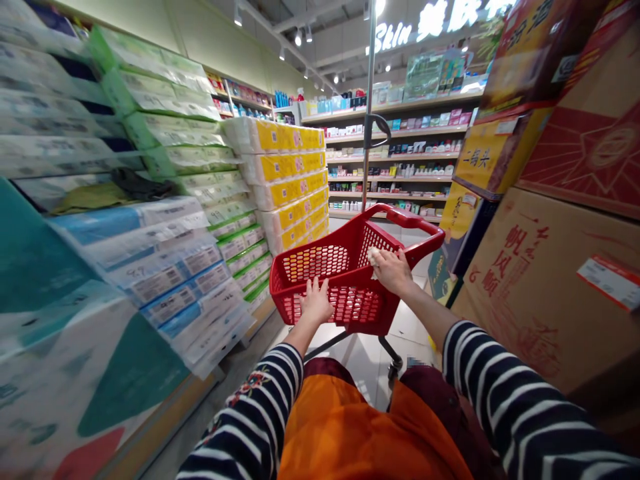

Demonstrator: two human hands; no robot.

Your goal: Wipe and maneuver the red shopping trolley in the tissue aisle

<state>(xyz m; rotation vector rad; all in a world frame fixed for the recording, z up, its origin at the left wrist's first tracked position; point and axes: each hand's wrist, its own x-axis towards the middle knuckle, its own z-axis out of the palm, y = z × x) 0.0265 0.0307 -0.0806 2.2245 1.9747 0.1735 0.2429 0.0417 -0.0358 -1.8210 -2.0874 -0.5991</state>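
Observation:
A red plastic shopping cart (320, 267) with a mesh basket stands in the aisle just in front of me. My left hand (316, 301) grips the near rim of the basket, fingers curled over the edge. My right hand (391, 269) rests on the cart's right rim and is closed on a small white cloth (373, 255) pressed against the red plastic. The basket looks empty inside. Both arms wear dark sleeves with white stripes.
Stacked packs of paper tissue (165, 267) fill the shelves on the left, with yellow packs (293, 173) further along. Big cardboard boxes (545, 273) are piled on the right. Shelves of small bottles and cosmetics (400, 153) cross the far end. A metal pole (369, 100) rises behind the cart.

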